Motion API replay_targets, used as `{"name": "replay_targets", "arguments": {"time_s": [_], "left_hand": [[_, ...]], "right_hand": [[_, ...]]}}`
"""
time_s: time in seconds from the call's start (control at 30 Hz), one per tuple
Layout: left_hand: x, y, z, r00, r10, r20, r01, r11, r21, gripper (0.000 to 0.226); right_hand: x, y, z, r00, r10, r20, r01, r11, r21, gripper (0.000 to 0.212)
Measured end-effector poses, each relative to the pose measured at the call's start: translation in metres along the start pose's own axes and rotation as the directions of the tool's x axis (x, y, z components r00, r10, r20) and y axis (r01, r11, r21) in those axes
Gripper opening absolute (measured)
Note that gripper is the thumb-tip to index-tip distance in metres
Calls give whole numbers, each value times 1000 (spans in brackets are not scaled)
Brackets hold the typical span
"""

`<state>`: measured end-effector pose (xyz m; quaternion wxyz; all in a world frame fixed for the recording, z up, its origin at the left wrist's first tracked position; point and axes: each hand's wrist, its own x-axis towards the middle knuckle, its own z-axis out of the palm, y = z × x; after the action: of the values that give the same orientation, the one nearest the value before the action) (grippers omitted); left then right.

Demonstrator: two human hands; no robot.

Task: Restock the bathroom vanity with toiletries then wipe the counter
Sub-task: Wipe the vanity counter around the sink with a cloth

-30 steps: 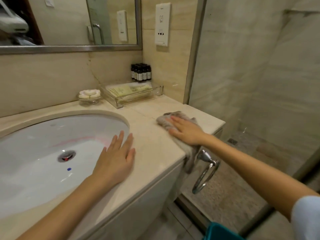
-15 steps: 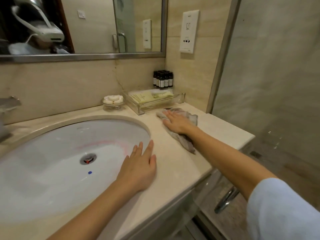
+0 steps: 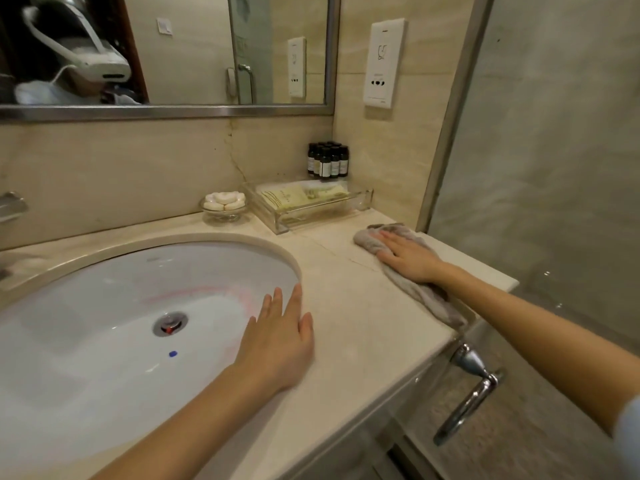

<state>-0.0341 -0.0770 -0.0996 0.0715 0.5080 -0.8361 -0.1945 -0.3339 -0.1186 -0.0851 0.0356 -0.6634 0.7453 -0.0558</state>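
- Fingers [image 3: 389, 241] of the right hand [image 3: 410, 259] lie straight and close together, pressing flat on a grey cloth [image 3: 427, 299] at the right end of the marble counter [image 3: 363, 306]; the cloth's tail reaches the counter's front edge.
- Left hand [image 3: 277, 344] rests palm down with its fingers [image 3: 294, 303] straight, holding nothing, across the right rim of the white basin [image 3: 86, 341].
- A clear acrylic tray [image 3: 322, 211] in the back corner holds pale yellow-green sachets [image 3: 287, 199]; their print is too small to read.
- Small dark bottles [image 3: 328, 160] stand clustered behind the tray, their labels illegible.
- A glass dish [image 3: 225, 213] of white soaps [image 3: 224, 200] sits just left of the tray.
- The basin shows a pink streak [image 3: 207, 292] and a blue dot [image 3: 173, 353] near the drain [image 3: 170, 323].
- A wall socket plate [image 3: 382, 64] bears an unreadable symbol.
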Motion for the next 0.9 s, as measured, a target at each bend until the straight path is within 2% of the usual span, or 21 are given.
{"name": "replay_targets", "arguments": {"time_s": [0.17, 0.27, 0.37, 0.5, 0.57, 0.67, 0.77, 0.83, 0.9], "left_hand": [[2, -2, 4, 1000, -11, -14, 11, 1000, -12, 56], [3, 0, 4, 1000, -9, -20, 9, 1000, -12, 57], [3, 2, 5, 999, -14, -33, 13, 1000, -19, 58], [3, 3, 6, 993, -41, -107, 36, 998, -49, 64], [2, 5, 3, 977, -25, -210, 16, 999, -43, 65], [-10, 7, -4, 914, 79, -399, -104, 994, -40, 72], [-21, 1, -7, 874, 41, -485, -129, 980, -150, 66], [-21, -2, -5, 901, -16, -433, -52, 988, -145, 57], [-16, -3, 0, 933, -40, -358, 7, 996, -92, 51]], "right_hand": [[79, -2, 7, 980, 199, -16, -198, 979, 42, 58], [90, -19, 12, 974, 227, -21, -226, 974, 33, 58], [71, -39, 14, 990, 143, -8, -143, 989, 27, 57], [19, -99, 17, 997, -73, -13, 74, 996, 53, 55], [-16, -136, 21, 969, -245, -17, 246, 968, 46, 53], [-62, -170, 30, 887, -461, -13, 461, 885, 68, 52], [-91, -162, 31, 884, -467, -29, 468, 880, 81, 51], [-103, -134, 29, 895, -445, -22, 445, 893, 64, 52], [-108, -90, 21, 939, -341, -41, 342, 940, 3, 55]]}}
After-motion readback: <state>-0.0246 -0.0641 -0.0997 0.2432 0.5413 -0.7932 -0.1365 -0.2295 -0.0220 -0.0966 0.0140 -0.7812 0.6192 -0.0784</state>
